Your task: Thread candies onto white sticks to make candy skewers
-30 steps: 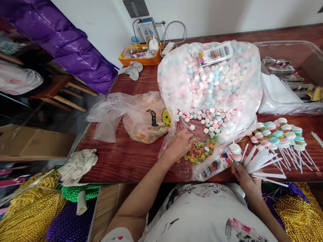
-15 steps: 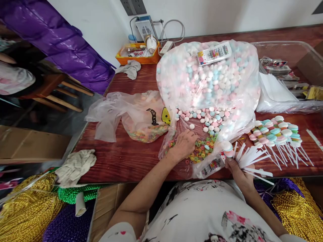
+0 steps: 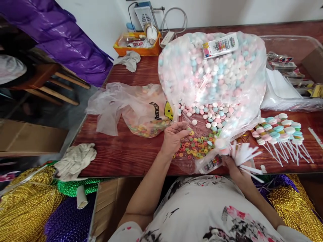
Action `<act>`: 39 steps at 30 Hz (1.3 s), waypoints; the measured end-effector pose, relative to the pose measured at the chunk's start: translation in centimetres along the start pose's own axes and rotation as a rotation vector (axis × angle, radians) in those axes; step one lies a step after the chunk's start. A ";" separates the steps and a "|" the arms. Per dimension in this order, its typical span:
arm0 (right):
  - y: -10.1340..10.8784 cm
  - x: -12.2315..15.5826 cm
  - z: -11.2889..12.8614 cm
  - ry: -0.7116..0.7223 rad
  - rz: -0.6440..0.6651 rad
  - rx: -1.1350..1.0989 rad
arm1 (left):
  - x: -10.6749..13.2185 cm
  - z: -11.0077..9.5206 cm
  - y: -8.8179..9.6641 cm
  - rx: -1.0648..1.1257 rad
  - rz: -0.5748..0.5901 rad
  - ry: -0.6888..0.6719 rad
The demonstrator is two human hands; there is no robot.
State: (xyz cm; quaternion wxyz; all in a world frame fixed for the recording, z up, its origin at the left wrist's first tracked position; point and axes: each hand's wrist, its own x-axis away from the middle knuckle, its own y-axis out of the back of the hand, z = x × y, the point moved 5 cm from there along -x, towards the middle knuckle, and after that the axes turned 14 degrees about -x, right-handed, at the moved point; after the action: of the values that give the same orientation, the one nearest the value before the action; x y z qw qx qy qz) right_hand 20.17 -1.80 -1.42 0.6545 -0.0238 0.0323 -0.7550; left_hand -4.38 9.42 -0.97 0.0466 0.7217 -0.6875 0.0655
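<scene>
My left hand (image 3: 173,137) is lifted just over the loose rings, thumb and forefinger pinched on a small pale green ring (image 3: 189,128). In my right hand (image 3: 234,169) is a fanned bundle of white sticks (image 3: 246,155). A pink and white stacked candy (image 3: 222,146) stands at its thumb side. Beneath my left hand, colourful ring candies (image 3: 195,148) lie spread on clear plastic. Behind them are pastel round candies (image 3: 217,116), spilling from a large clear bag (image 3: 212,74). Finished-looking candy sticks (image 3: 280,129) lie in a pile to the right.
A tied bag of rings (image 3: 145,114) lies to the left. An orange box (image 3: 137,50) stands at the back, near a power strip (image 3: 168,38). A clear plastic bin (image 3: 290,105) holds white sticks and packets. Cloth (image 3: 75,161) hangs at the left edge.
My left hand has risen from the rings and drawn back leftward, now with a ring between its fingertips. The candy in my right hand has shifted a little left and its sticks have turned.
</scene>
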 end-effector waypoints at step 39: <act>-3.2 -1.1 0.1 0.101 0.290 0.136 | 5.0 -0.5 -2.2 0.090 -0.079 -0.231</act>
State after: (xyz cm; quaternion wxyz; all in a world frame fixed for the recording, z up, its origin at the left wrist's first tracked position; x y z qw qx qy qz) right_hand 17.18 -0.30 -1.04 0.7542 0.0633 0.0169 -0.6534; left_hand -1.95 4.67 0.34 -0.0629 0.7522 -0.6558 0.0107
